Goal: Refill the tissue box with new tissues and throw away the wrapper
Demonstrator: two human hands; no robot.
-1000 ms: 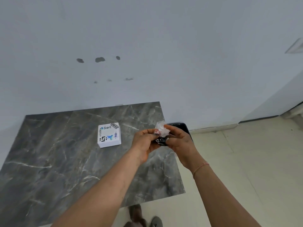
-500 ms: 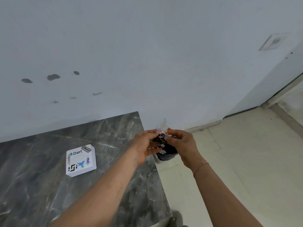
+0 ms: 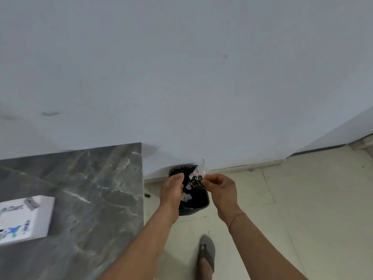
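The crumpled clear wrapper (image 3: 198,175) with small printed marks is pinched in my right hand (image 3: 221,189), held right above the black trash bin (image 3: 198,200) on the floor by the wall. My left hand (image 3: 172,190) hovers beside it over the bin's left side, fingers loosely curled and off the wrapper. Pale scraps lie inside the bin. The white tissue box (image 3: 22,218) with printed logos sits on the grey marble table (image 3: 90,199) at the far left.
The table's right edge runs just left of the bin. A pale wall stands behind, with a skirting line along the tiled floor (image 3: 282,199). My foot in a grey slipper (image 3: 206,252) is on the floor below the bin.
The view has swung right, away from the table, and the bin now lies under my hands. My left hand has let go of the wrapper, which stays in my right hand.
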